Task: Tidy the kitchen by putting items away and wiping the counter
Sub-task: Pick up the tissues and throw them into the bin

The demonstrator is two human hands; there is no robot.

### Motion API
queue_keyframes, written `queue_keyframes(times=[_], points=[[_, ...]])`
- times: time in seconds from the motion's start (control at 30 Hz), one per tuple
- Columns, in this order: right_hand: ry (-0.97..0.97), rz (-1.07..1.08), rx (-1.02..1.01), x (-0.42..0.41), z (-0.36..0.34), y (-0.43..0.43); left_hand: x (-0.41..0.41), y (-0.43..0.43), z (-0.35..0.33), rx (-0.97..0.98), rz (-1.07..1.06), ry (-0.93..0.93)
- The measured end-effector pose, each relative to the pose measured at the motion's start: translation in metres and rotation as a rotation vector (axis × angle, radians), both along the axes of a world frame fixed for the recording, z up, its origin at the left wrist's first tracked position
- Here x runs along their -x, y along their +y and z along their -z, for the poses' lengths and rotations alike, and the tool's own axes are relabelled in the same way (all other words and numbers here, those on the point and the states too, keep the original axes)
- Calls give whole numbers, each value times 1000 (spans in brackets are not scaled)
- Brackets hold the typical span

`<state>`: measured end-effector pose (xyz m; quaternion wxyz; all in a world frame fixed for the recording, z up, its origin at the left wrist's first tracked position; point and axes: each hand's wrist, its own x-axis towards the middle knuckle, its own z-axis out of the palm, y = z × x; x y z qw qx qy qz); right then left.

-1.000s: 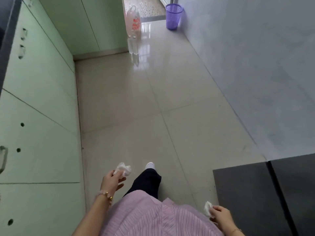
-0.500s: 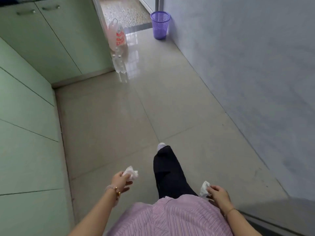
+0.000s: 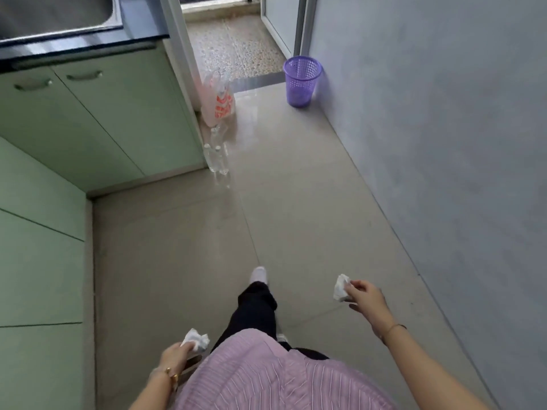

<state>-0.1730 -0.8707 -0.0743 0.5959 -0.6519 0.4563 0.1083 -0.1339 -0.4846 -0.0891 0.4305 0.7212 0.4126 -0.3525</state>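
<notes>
My left hand (image 3: pixel 177 354) is closed on a crumpled white tissue (image 3: pixel 196 340) low in the view, beside my pink striped shirt. My right hand (image 3: pixel 364 295) pinches a second crumpled white tissue (image 3: pixel 341 287), held out over the beige tiled floor. A purple mesh waste basket (image 3: pixel 301 80) stands far ahead against the grey wall by the balcony doorway. I am mid-step, one dark trouser leg and a white shoe (image 3: pixel 258 274) stretched forward.
Pale green cabinets (image 3: pixel 97 119) line the left, under a dark counter with a steel sink (image 3: pixel 56 19). A white and red plastic bag (image 3: pixel 218 102) and clear bottles (image 3: pixel 216 156) stand at the cabinet corner. The grey wall (image 3: pixel 444 128) runs along the right.
I have walked forward and the view has tilted up, so the basket, bag and bottles are nearer and the sink has appeared. My right hand has swung forward and out with its tissue.
</notes>
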Motion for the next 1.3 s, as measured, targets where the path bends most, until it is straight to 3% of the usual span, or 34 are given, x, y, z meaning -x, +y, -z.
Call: queue_keyframes(times=[0.2,0.33,0.57,0.77,0.97,1.17,1.3], points=[[136,92,4,-100,32,-48,-183,-65,29,34,42,-9],[316,238,-15,-143,34,-78,-325,-132,-1,137,113,-58],[319,300,50,-285,19,-142,-543,-253,-41,307,256,-209],[309,285,-3,-441,39,-215,-654,-315,-9,272,235,-147],[203,156,-13,-627,35,-309,-724,-331,10,123,57,38],[63,44,-3,-791,0,-373,-830,-382,7,130,29,62],[59,27,-33,-851,-3,-401,-905,-443,-10,107,87,30]])
